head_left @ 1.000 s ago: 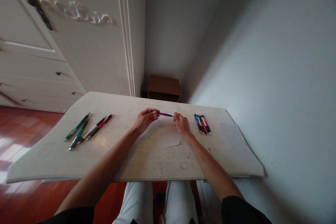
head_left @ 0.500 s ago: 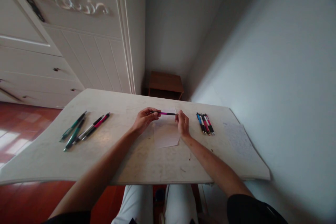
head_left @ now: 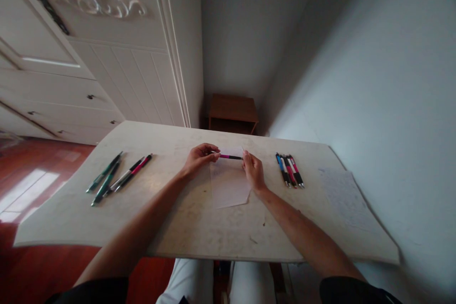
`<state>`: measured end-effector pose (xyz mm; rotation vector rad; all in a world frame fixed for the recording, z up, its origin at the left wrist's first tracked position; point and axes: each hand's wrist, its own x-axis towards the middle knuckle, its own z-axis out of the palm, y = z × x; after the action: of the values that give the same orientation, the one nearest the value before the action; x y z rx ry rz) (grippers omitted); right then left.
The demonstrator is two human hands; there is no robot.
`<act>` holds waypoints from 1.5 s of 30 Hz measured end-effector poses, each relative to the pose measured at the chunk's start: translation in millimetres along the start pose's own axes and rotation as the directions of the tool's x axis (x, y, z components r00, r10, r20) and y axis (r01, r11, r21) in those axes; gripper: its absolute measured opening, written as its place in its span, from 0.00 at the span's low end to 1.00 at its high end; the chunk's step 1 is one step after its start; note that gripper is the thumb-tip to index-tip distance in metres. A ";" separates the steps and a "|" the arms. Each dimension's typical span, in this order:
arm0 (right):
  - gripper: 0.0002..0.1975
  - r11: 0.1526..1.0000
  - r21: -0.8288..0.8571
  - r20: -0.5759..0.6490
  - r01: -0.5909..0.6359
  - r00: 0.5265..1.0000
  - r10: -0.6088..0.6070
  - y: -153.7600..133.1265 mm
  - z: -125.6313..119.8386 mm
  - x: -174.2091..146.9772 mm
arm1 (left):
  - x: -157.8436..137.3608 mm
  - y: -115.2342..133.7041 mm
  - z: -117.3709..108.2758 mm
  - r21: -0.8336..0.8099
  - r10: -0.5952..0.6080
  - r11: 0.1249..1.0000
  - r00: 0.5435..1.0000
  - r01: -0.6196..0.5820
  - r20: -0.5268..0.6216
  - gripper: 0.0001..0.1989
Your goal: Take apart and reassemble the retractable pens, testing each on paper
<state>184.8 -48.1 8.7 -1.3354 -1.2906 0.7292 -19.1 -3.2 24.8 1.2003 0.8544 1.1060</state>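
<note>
A magenta and black pen lies level between my two hands, above a small sheet of white paper. At its left end, my left hand pinches it between thumb and fingers. The fingers of my right hand are closed round its black right end, and the tip is hidden by them. To the left on the table rest several pens, two of them green and, beside those, a magenta and black one. Right of my right hand, a row of several pens lies close together.
The white table spans the view, with a written-on sheet near its right edge. A wall rises on the right. Beyond the far edge are a brown wooden stand and a white cabinet.
The camera view has shifted slightly, so things appear a little further right, apart from small differences. Both hands keep hold of the same pen.
</note>
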 end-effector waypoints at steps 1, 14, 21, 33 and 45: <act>0.25 1.000 -0.006 0.000 0.004 1.000 -0.004 -1.1 -0.5 -0.2 | 0.8 1.3 0.4 0.041 0.006 0.999 1.000 -0.006 0.001 0.19; 0.25 0.980 -0.174 0.065 0.095 0.994 -0.085 -9.9 -2.6 -4.7 | -9.5 6.7 11.0 0.387 0.171 0.900 0.979 -0.201 0.111 0.12; 0.23 0.963 -0.225 0.102 0.151 0.986 -0.131 -8.2 -2.7 -6.2 | -10.9 4.9 9.5 0.392 0.128 0.902 0.978 -0.183 0.162 0.09; 0.23 0.796 -0.454 0.198 0.400 0.916 -0.348 -14.5 -8.1 -1.6 | -13.0 19.5 9.3 0.459 0.071 0.861 0.946 -0.218 0.315 0.13; 0.21 0.588 -0.500 0.260 0.636 0.758 -0.599 -14.5 -9.9 3.7 | -16.3 18.1 6.7 0.454 -0.115 0.890 0.937 -0.051 0.331 0.20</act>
<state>190.8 -50.0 25.5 -1.1633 -1.9822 -0.1410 -20.8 -20.6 43.0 1.7089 0.8747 0.6402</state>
